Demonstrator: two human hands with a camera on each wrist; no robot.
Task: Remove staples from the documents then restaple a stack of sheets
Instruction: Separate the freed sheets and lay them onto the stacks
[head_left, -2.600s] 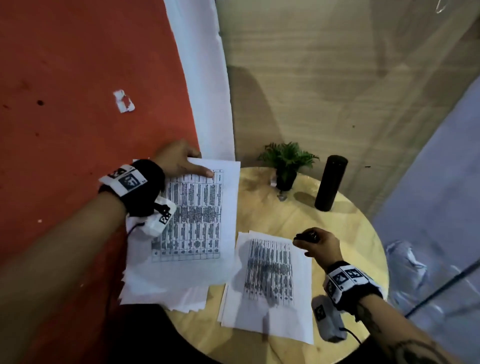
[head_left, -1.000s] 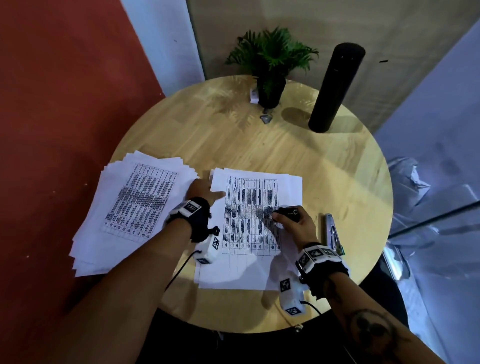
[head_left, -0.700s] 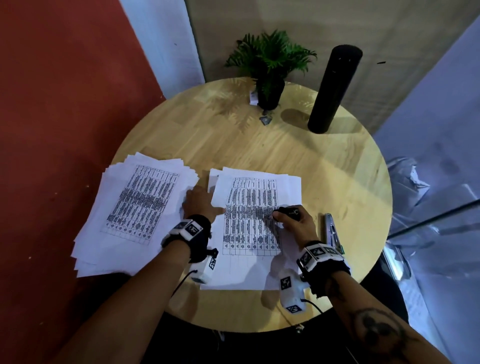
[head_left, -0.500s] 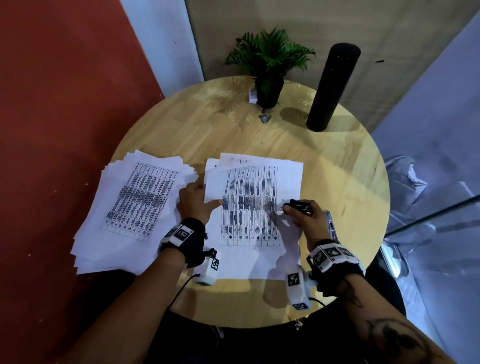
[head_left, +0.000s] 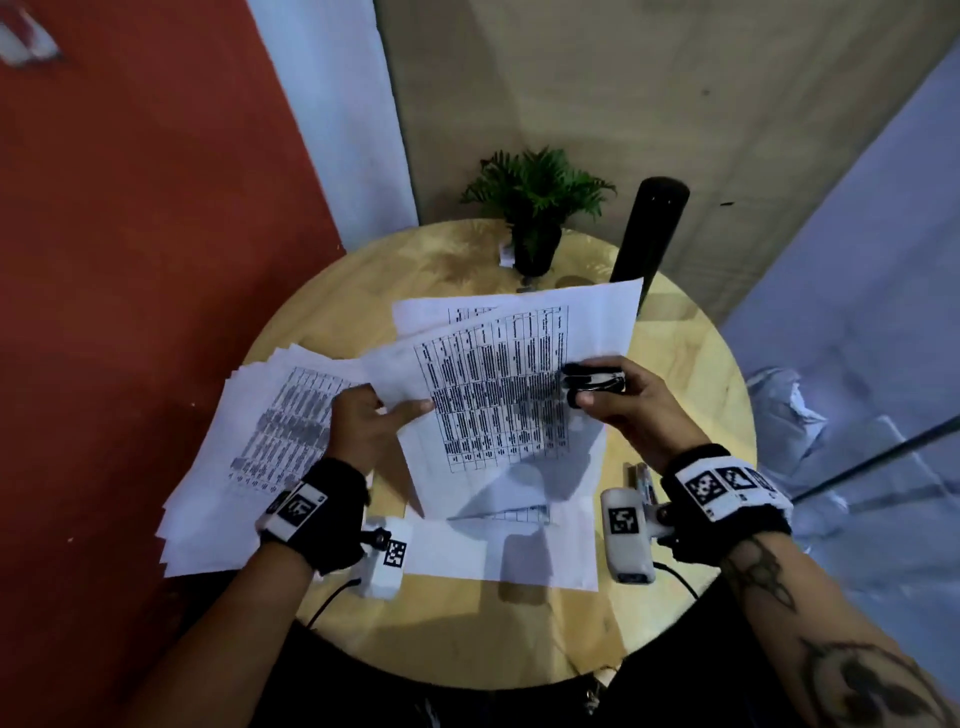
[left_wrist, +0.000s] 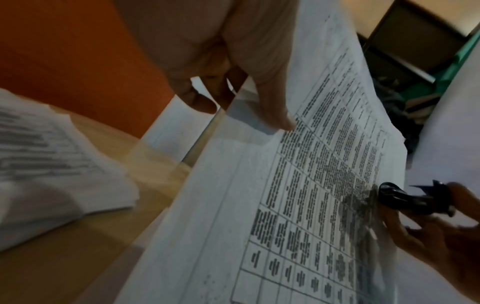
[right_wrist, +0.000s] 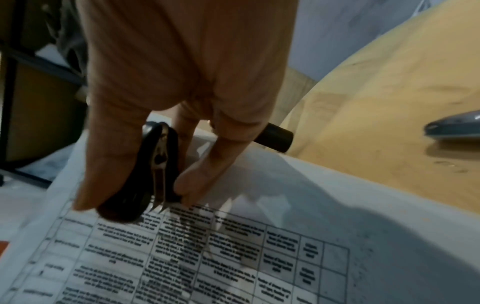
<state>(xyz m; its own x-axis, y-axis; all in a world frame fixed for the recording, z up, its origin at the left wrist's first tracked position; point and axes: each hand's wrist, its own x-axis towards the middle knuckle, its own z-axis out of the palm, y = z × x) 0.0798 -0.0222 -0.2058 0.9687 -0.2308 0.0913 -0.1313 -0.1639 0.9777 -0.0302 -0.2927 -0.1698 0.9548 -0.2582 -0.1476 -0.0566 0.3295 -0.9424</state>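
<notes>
The left hand (head_left: 363, 426) pinches the white printed table sheet (head_left: 498, 395) raised above the round wooden desk (head_left: 691, 364); right-hand fingers (right_wrist: 197, 174) clamp the black staple remover (head_left: 595, 382). Likely step: unstapling. Next: find a staple corner.

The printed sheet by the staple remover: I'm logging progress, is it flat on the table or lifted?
Lifted: left hand pinches the printed sheet, tilted above the table.

Dim and grainy throughout. Soft shadows of the hands (head_left: 363, 421) cast onto the printed sheet (head_left: 498, 395) and tabletop (head_left: 691, 364). Strong wide-angle bending at the edges. Motion blur and soft focus in both wrist views, print barely legible.
</notes>
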